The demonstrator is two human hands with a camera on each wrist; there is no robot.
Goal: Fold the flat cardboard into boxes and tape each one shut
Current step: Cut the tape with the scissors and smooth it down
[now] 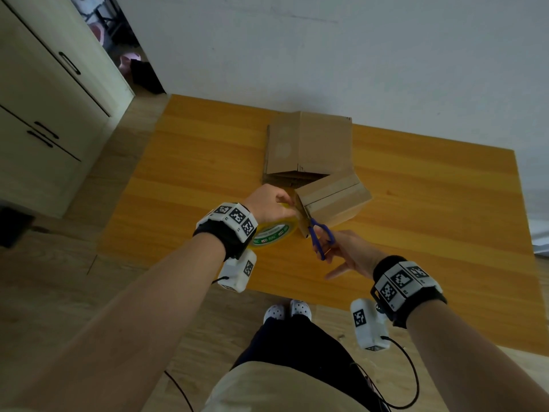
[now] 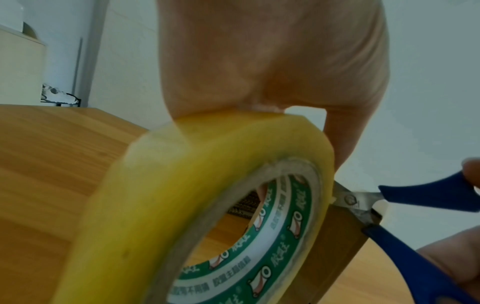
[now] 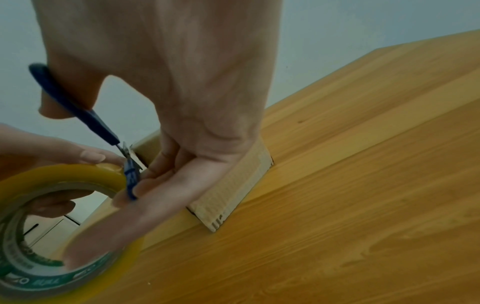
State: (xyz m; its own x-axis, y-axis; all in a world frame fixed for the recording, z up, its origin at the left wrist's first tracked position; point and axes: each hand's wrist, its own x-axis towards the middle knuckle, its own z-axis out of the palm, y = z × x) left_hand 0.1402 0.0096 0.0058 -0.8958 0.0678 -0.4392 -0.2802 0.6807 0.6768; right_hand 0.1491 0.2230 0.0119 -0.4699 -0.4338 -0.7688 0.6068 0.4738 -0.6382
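Observation:
A folded cardboard box with a tape strip along its top seam stands on the wooden table. My left hand grips a yellow tape roll with a green-and-white core, held on edge right beside the box's near end. My right hand holds blue-handled scissors, thumb and fingers in the loops. Their blades sit at the stretch of tape between roll and box. In the right wrist view the scissors point at the box corner, next to the roll.
A stack of flat cardboard lies behind the box near the wall. A pale cabinet stands at the left off the table. Bare table spreads to the right and left of the box. My feet stand at the near table edge.

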